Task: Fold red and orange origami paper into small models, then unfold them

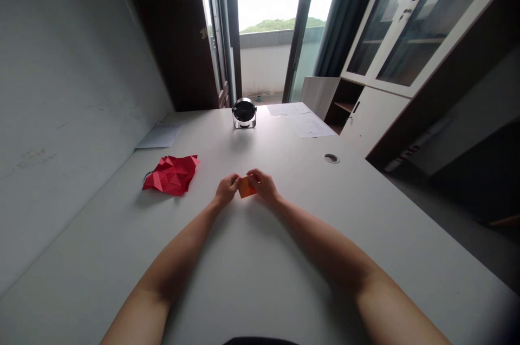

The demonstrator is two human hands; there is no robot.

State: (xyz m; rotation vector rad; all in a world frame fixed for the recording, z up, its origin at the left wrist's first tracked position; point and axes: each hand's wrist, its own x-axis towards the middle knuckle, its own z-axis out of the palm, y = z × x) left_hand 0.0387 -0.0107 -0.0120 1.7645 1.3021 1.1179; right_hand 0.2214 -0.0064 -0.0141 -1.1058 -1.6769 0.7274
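A small folded orange paper (246, 187) is pinched between both hands over the middle of the white table (260, 280). My left hand (227, 189) grips its left edge with curled fingers. My right hand (264, 185) grips its right side, fingers bent over the top. Much of the paper is hidden by the fingers.
A crumpled red faceted paper sheet (172, 174) lies to the left of the hands. A small black and silver desk fan (244, 112) stands at the far side. White papers (160, 135) lie far left and more sheets (307, 124) far right. A round cable hole (331, 158) is at right.
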